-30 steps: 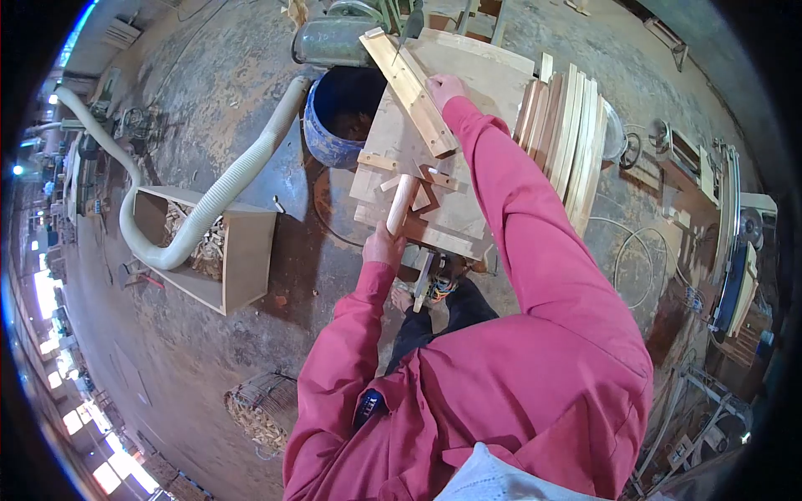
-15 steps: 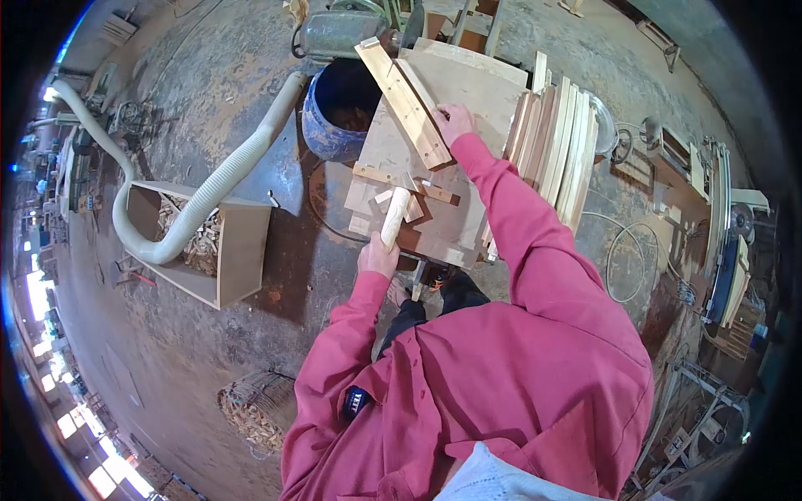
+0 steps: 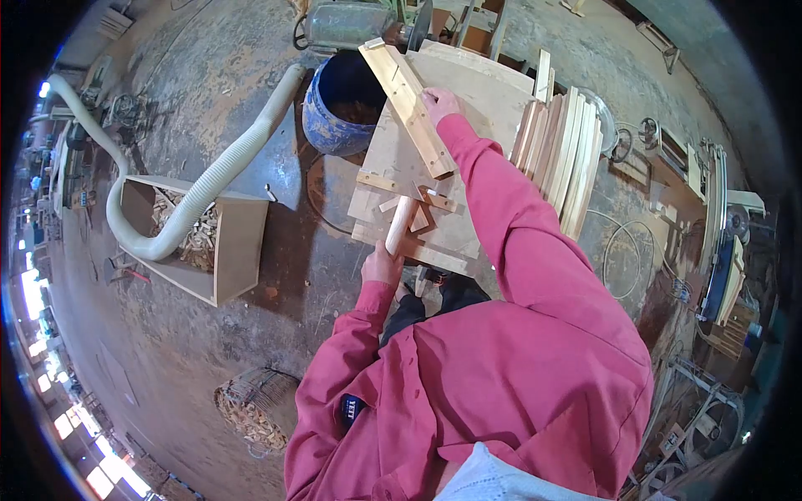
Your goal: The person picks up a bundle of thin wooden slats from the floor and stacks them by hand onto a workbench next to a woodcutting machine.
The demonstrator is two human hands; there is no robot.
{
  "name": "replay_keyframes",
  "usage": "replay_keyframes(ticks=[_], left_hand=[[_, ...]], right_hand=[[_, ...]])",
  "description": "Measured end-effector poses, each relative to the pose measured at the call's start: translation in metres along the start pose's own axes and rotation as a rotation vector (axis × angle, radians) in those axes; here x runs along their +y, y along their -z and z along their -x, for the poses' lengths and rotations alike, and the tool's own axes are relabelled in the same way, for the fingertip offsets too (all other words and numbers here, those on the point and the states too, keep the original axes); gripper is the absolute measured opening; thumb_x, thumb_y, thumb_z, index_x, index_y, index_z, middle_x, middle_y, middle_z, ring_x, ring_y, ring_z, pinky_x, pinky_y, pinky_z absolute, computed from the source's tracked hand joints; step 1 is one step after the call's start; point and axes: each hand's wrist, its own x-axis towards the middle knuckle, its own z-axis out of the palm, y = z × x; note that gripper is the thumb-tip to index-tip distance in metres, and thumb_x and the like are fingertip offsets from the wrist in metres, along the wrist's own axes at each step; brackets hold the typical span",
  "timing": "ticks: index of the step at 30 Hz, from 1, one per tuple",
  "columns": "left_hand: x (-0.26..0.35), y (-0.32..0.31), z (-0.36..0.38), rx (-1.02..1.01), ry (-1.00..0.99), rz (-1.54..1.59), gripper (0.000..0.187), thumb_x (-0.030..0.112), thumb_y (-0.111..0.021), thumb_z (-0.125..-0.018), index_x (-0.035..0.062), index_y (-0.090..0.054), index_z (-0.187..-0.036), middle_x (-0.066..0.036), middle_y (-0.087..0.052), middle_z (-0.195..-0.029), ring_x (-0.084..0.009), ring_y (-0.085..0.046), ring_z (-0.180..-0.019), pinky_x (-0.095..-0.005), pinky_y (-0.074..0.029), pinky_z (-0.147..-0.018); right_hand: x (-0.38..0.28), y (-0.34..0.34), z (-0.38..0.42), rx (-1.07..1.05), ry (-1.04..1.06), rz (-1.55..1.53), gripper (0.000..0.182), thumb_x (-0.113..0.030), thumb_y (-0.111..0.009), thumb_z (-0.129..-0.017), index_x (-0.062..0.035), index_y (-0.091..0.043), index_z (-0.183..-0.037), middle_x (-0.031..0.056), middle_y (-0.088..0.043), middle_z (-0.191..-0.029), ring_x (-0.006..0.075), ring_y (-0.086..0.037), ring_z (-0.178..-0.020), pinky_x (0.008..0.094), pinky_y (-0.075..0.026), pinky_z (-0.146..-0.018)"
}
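Note:
My left hand [image 3: 382, 267] is closed round the lower end of a pale, rounded wooden stick [image 3: 402, 225], which slants over the near part of a worktable [image 3: 493, 88]. Small wood blocks [image 3: 420, 219] and a crosswise strip [image 3: 376, 181] lie around the stick's upper end. Further up, my right hand [image 3: 440, 105] has its fingers curled at the right edge of a long wooden strip [image 3: 409, 108] with dark spots along it. This strip lies diagonally on the tabletop; the fingertips' exact hold is partly hidden.
Several long wood strips [image 3: 561, 159] are stacked at the table's right side. Left of it stands a blue barrel [image 3: 326, 125]. A ribbed hose [image 3: 238, 159] runs over a box [image 3: 238, 250] of wood offcuts. A wire basket [image 3: 251, 409] of scraps sits on the floor.
My right hand has moved up and left along the long strip; a narrow piece beside it no longer shows apart. My left hand and the stick have shifted slightly downward.

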Motion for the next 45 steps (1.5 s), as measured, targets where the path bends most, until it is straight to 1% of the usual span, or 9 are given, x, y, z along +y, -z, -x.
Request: replay_keyframes(ticks=[13, 19, 22, 25, 27, 30, 34, 37, 45], left_hand=[[0.03, -0.004, -0.046, 0.061, -0.016, -0.016, 0.037, 0.028, -0.075, -0.084, 0.004, -0.054, -0.103, -0.027, -0.07, -0.087, -0.0468, -0.068, -0.087, -0.0556, -0.055, -0.075], [0.045, 0.0, -0.062, 0.097, -0.052, 0.025, 0.035, 0.029, -0.073, -0.085, 0.0034, -0.055, -0.102, -0.026, -0.07, -0.089, -0.0467, -0.068, -0.087, -0.0561, -0.054, -0.075], [0.05, 0.001, -0.066, 0.119, -0.078, 0.011, 0.034, 0.029, -0.072, -0.085, 0.0029, -0.055, -0.1, -0.027, -0.07, -0.086, -0.047, -0.068, -0.085, -0.0557, -0.054, -0.073], [0.041, -0.004, -0.06, 0.175, -0.145, 0.037, 0.033, 0.028, -0.071, -0.085, 0.0026, -0.055, -0.1, -0.026, -0.069, -0.081, -0.0478, -0.067, -0.079, -0.0559, -0.054, -0.069], [0.034, -0.006, -0.054, 0.167, -0.142, 0.034, 0.032, 0.027, -0.071, -0.085, 0.0028, -0.055, -0.099, -0.027, -0.069, -0.082, -0.0482, -0.067, -0.08, -0.0565, -0.054, -0.07], [0.027, -0.004, -0.044, 0.135, -0.105, 0.0, 0.032, 0.027, -0.07, -0.085, 0.0031, -0.055, -0.099, -0.028, -0.069, -0.084, -0.0489, -0.067, -0.082, -0.0576, -0.053, -0.072], [0.019, -0.005, -0.029, 0.088, 0.0, -0.011, 0.034, 0.027, -0.071, -0.084, 0.0035, -0.054, -0.101, -0.03, -0.068, -0.087, -0.0496, -0.067, -0.086, -0.059, -0.053, -0.075], [0.006, -0.006, -0.018, 0.061, -0.009, -0.009, 0.037, 0.028, -0.073, -0.084, 0.0038, -0.053, -0.102, -0.029, -0.069, -0.086, -0.0481, -0.068, -0.086, -0.0573, -0.054, -0.074], [-0.004, -0.003, 0.0, 0.02, -0.013, 0.02, 0.04, 0.029, -0.075, -0.083, 0.004, -0.052, -0.103, -0.027, -0.07, -0.086, -0.0466, -0.069, -0.085, -0.0553, -0.055, -0.074]], right_hand=[[0.015, 0.008, -0.057, 0.001, -0.027, 0.047, 0.03, -0.029, -0.066, -0.095, -0.0062, -0.074, -0.111, 0.0215, -0.07, -0.103, 0.0343, -0.069, -0.095, 0.0404, -0.052, -0.085], [0.016, 0.022, -0.082, -0.009, -0.081, -0.037, 0.03, -0.035, -0.067, -0.092, -0.013, -0.075, -0.111, 0.017, -0.073, -0.097, 0.0318, -0.071, -0.091, 0.0407, -0.053, -0.083], [0.033, 0.027, -0.095, 0.069, -0.035, 0.202, 0.028, -0.032, -0.068, -0.089, -0.0101, -0.076, -0.103, 0.0172, -0.074, -0.095, 0.033, -0.072, -0.089, 0.0426, -0.055, -0.084], [0.022, 0.042, -0.07, 0.089, -0.197, 0.193, 0.029, -0.032, -0.07, -0.088, -0.0108, -0.075, -0.107, 0.0158, -0.074, -0.1, 0.034, -0.07, -0.095, 0.0427, -0.054, -0.088], [0.009, 0.045, -0.04, 0.133, -0.044, 0.204, 0.032, -0.03, -0.072, -0.086, -0.012, -0.073, -0.113, 0.014, -0.073, -0.104, 0.0358, -0.067, -0.103, 0.0432, -0.052, -0.092], [0.015, 0.038, -0.02, 0.118, -0.001, 0.152, 0.039, -0.031, -0.074, -0.084, -0.0119, -0.07, -0.118, 0.0151, -0.071, -0.109, 0.0362, -0.064, -0.107, 0.0442, -0.051, -0.094], [0.011, 0.039, 0.011, 0.033, 0.025, 0.22, 0.027, -0.03, -0.071, -0.088, -0.0098, -0.075, -0.106, 0.0198, -0.069, -0.108, 0.0371, -0.065, -0.1, 0.0465, -0.051, -0.09], [0.006, 0.025, 0.021, 0.038, 0.008, 0.277, 0.027, -0.033, -0.066, -0.092, -0.0106, -0.076, -0.104, 0.0179, -0.07, -0.099, 0.0366, -0.065, -0.098, 0.0443, -0.051, -0.088], [0.008, -0.015, -0.018, 0.016, 0.015, 0.101, 0.031, -0.031, -0.066, -0.093, -0.0058, -0.075, -0.108, 0.0211, -0.07, -0.104, 0.0366, -0.065, -0.1, 0.0432, -0.05, -0.091]])
